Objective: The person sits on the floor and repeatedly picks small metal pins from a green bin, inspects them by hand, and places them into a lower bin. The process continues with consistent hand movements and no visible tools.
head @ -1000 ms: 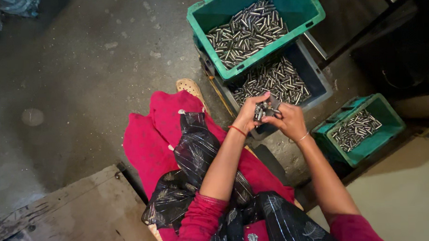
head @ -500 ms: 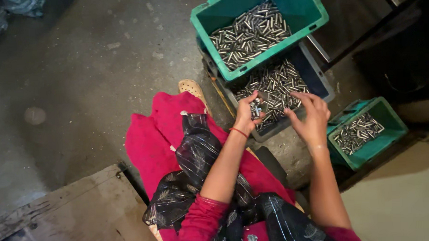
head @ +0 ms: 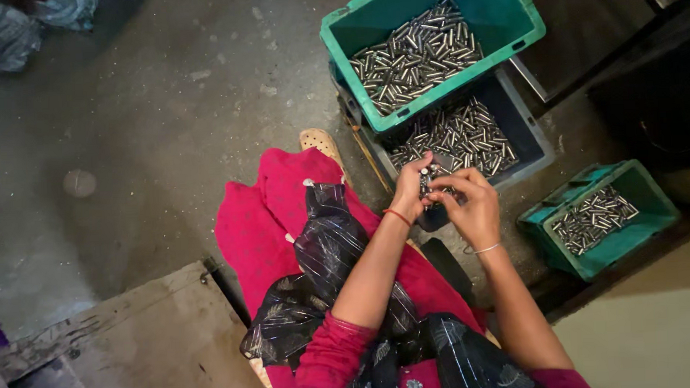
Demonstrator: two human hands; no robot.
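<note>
My left hand (head: 411,190) grips a small bunch of short metal pins (head: 426,184) upright, just over the near edge of a dark blue-grey bin (head: 528,130) full of the same pins. My right hand (head: 468,205) is beside it, its fingers curled against the bunch and pinching at the pins. A red band circles my left wrist, a thin bangle my right. Under my arms lie my red trousers and a dark patterned cloth.
A large green crate (head: 508,39) of pins rests partly on the dark bin's far side. A smaller green crate (head: 629,230) of pins sits to the right. A worn wooden board (head: 136,339) lies at lower left on the grey concrete floor.
My right hand swung out to the right, away from the bunch, half a second ago; it has now come back against my left hand and the pins.
</note>
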